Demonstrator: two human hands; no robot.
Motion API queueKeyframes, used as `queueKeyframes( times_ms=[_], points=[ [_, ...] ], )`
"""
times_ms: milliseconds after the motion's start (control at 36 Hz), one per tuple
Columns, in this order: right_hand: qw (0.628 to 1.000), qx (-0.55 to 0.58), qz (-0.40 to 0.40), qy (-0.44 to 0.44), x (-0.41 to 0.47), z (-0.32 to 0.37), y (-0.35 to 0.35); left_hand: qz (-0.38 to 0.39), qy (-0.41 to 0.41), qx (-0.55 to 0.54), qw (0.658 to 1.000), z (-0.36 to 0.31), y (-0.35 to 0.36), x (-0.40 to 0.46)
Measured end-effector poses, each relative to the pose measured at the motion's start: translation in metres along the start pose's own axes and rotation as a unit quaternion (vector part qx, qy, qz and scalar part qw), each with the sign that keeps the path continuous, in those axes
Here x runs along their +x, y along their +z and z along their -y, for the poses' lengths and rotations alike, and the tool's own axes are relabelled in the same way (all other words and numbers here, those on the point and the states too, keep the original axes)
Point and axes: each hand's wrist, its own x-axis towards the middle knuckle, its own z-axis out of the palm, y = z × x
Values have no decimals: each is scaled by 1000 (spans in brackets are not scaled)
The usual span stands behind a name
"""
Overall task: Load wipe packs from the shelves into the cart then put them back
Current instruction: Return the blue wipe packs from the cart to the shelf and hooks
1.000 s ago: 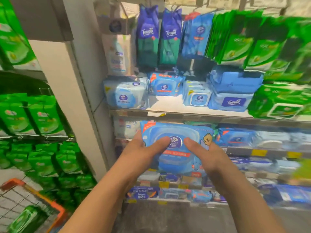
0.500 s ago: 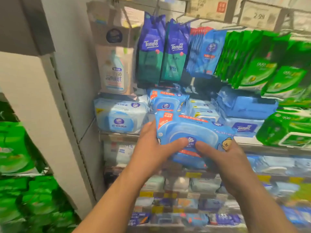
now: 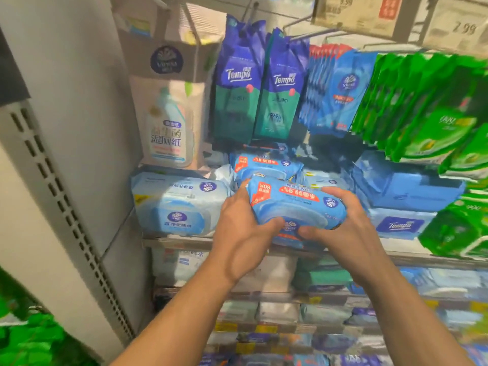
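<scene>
Gripping blue wipe pack (image 3: pixel 295 204): left hand (image 3: pixel 243 233), right hand (image 3: pixel 340 228) clasp ends, above shelf edge (image 3: pixel 179 243).

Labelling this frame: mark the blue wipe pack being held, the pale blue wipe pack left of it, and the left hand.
Blue wipe pack (image 3: pixel 295 204), head view, top face.
Pale blue wipe pack (image 3: pixel 179 204), head view, front.
Left hand (image 3: pixel 241 241), head view, back.

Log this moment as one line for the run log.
phase: restocking | hands: left hand and right hand hold blue wipe pack | position: at shelf edge
</scene>
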Motion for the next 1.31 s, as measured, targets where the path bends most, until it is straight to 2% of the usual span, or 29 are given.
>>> queueKeyframes(
  times_ms=[111, 167, 278, 361, 472, 639, 944, 1028, 1194, 1306],
  points=[
    [999, -46, 12, -27, 27, -12, 5, 0, -29, 25, 999, -4, 3, 16],
    [993, -111, 24, -43, 39, -20, 11, 7, -46, 37, 998, -3, 7, 22],
    [963, -227, 36, -143, 49, -40, 24, -28, -63, 30, 997, 6, 23, 15],
    [922, -328, 17, -207, 47, -44, 27, -70, -70, 50, 994, 11, 36, -1],
    [900, -374, 27, -223, 52, -47, 28, -108, -63, 114, 986, 14, 51, -3],
    [907, -357, 38, -221, 68, -47, 37, -136, -90, 119, 979, 7, 67, 11],
    [898, -369, 63, -233, 92, -48, 47, -100, -109, 138, 979, 14, 67, 28],
    [896, -376, 74, -224, 88, -45, 43, -112, -103, 131, 980, 13, 67, 26],
    [940, -268, 51, -204, 63, -46, 35, -113, -72, 133, 982, 4, 60, 0],
    [962, -191, 44, -187, 37, -47, 29, -111, -66, 184, 974, -1, 58, -34]
  ],
)
